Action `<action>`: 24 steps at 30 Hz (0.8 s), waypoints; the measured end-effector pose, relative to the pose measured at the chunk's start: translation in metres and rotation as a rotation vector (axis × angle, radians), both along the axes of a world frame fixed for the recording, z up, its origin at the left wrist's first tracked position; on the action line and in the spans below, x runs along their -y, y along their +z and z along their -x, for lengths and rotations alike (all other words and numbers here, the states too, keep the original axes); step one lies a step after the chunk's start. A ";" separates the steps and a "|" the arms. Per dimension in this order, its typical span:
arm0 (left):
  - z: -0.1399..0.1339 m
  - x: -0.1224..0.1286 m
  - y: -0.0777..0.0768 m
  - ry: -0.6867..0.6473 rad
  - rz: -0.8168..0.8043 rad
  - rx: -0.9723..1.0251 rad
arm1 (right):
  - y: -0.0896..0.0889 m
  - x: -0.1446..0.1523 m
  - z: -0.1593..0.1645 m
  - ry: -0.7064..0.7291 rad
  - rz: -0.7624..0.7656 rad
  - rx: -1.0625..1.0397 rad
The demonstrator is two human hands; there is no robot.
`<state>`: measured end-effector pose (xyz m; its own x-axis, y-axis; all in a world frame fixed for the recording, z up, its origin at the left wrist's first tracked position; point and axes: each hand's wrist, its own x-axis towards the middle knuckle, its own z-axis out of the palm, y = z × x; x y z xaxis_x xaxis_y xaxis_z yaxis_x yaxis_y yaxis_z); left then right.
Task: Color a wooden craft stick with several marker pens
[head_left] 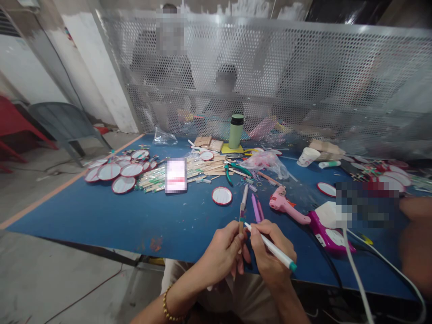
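Observation:
Near the table's front edge, my left hand [224, 249] is closed around a thin wooden stick [240, 227] that points upward and shows purple and green marks. My right hand [275, 254] grips a white marker pen [277, 250] with a green end, its tip touching or very close to the stick. Just beyond my hands lie purple marker pens [256, 208] and a pale, whitish pen-like piece [245, 198]. A round white disc with a red rim [222, 196] rests on the blue table [101, 216] ahead of my left hand.
A pile of similar red-rimmed discs [109, 171] and bundled sticks [155, 176] occupies the left. Behind are green-handled pliers [228, 173], a green bottle [236, 131] and a paper cup [308, 156]. A pink glue gun [290, 207], cables and a person's arm [416, 238] are at right.

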<state>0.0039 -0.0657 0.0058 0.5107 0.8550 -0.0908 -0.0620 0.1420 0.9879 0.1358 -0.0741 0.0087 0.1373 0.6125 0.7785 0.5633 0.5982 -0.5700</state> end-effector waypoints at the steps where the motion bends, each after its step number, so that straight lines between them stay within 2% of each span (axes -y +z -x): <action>1: 0.000 0.000 0.001 0.001 0.005 -0.001 | 0.000 0.000 0.000 0.004 0.002 0.001; 10: -0.001 -0.001 -0.001 0.010 0.004 -0.004 | -0.003 0.001 -0.001 -0.003 0.039 0.024; 24: -0.002 -0.001 0.002 -0.015 -0.006 0.019 | 0.000 0.002 -0.001 0.017 -0.023 0.072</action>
